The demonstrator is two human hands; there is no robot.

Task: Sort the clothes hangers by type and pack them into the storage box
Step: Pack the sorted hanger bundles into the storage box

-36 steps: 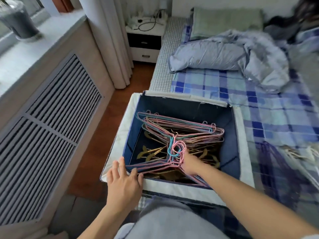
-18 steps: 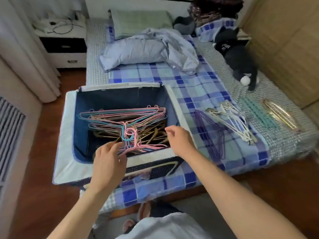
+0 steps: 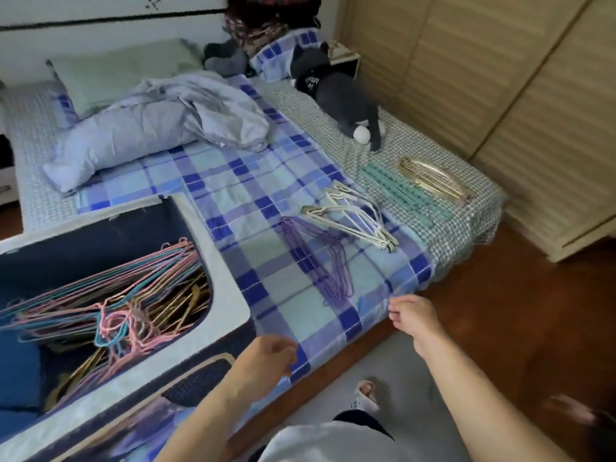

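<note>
**Both hands leave the box and head for the sorted piles**

Since half a second ago, both hands have come away from the storage box [image 3: 230, 295] and swung rightward along the bed edge, and the view has turned with them. Left hand [image 3: 271, 360] hangs over the near edge of the blue plaid sheet [image 3: 233, 195] just right of the box's corner, fingers loosely curled and empty. Right hand [image 3: 413, 316] sits at the bed's edge, fingers relaxed and slightly bent, gripping nothing, close to the lower end of the purple hangers [image 3: 320, 261].

In the navy-lined box, the pink and blue wire hangers [image 3: 110, 295] lie stacked on top of gold-coloured hangers [image 3: 186, 301], hooks pointing toward the near wall.

Four piles remain on the bed, well apart from the box. Purple ones lie flat on the plaid sheet; the white hangers [image 3: 350, 218] lie just beyond them, touching or nearly so. Farther right, on the small-check sheet [image 3: 333, 128], the teal hangers [image 3: 406, 195] lie beside a gold hanger stack [image 3: 433, 178].

A crumpled grey duvet [image 3: 160, 125] and a dark plush toy [image 3: 343, 95] rest at the head end. Wooden wardrobe doors [image 3: 500, 78] stand at the right.
</note>
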